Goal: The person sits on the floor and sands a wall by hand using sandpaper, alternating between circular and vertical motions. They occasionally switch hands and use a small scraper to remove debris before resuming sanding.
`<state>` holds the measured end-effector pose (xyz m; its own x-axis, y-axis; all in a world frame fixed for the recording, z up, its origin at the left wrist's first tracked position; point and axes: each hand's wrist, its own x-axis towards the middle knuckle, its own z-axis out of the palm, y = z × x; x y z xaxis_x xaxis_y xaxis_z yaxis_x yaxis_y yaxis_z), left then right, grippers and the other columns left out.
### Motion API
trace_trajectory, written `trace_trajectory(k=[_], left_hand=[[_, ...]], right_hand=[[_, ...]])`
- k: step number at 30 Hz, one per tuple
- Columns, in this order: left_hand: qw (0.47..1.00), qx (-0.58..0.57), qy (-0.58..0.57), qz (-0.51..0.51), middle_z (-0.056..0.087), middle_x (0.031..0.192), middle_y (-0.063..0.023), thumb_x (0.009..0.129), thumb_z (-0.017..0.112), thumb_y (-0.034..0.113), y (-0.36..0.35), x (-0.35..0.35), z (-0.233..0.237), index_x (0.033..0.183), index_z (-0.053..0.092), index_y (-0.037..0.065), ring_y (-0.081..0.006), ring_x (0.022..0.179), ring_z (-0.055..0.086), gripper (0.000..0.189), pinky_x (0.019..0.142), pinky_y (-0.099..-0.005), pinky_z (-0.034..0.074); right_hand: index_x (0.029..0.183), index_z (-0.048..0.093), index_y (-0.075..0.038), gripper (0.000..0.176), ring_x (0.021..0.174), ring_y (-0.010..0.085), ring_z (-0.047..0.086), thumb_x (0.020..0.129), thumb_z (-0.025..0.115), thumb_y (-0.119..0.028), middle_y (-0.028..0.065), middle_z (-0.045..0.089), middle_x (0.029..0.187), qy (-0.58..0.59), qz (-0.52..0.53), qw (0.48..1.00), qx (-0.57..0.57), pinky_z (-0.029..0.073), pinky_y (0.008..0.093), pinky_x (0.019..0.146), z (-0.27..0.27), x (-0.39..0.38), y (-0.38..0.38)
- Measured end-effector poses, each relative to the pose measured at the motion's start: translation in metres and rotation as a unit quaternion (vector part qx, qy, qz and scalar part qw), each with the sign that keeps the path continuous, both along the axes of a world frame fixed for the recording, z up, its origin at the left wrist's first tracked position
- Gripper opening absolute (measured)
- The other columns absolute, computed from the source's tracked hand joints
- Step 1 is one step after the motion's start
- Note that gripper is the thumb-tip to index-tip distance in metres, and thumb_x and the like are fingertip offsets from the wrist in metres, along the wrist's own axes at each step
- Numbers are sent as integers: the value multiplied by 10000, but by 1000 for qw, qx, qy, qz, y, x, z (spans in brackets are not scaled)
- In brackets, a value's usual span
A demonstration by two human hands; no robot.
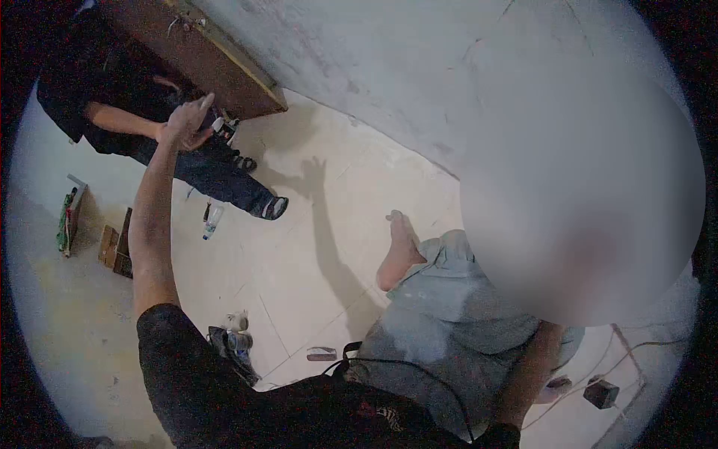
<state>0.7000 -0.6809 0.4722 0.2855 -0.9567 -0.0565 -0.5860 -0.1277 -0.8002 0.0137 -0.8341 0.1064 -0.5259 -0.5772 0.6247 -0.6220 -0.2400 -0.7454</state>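
My left arm reaches out far to the left, and my left hand point(187, 123) is raised with its fingers stretched apart. In this view it overlaps the end of another person's forearm point(123, 120); that person wears dark clothes and sandals. A shadow with spread fingers point(314, 172) falls on the floor. My right forearm point(535, 367) passes over my grey trousers point(449, 322) into a large blurred patch, which hides my right hand. My bare foot point(400, 254) rests on the tiles.
A brown door point(217, 67) stands by the pale wall point(359, 52). On the floor lie a plastic bottle point(213, 222), a small flat block point(321, 353) and a cluster of items point(235, 340). Wooden pieces point(116, 247) stand at the left; a dark box point(600, 392) sits near cables at right.
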Motion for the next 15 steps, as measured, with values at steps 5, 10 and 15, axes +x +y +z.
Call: trace_trajectory(k=[5,10,15], left_hand=[[980,-102,28,-170,496,1296,-233,940,322,53,-40,-2,-3,1399,289,12,-406,1097,541,462,899,-418,479],[938,-203,256,-112,583,1175,-236,964,357,425,-82,-48,-55,1241,522,-12,-411,1119,524,543,964,-436,409],[929,-150,322,-104,593,1184,-195,964,368,445,-107,-127,-155,1184,588,17,-369,1125,527,529,977,-429,396]], right_hand=[[1070,616,-37,220,889,295,635,934,549,-197,142,650,1006,-4,-10,1000,16,490,375,758,9,4,5],[1038,634,-25,193,863,262,636,926,551,-160,133,661,966,-34,12,999,-3,494,349,767,7,4,1],[1014,633,-31,157,832,203,629,912,561,-125,105,651,946,21,15,996,-81,497,318,754,8,4,-3]])
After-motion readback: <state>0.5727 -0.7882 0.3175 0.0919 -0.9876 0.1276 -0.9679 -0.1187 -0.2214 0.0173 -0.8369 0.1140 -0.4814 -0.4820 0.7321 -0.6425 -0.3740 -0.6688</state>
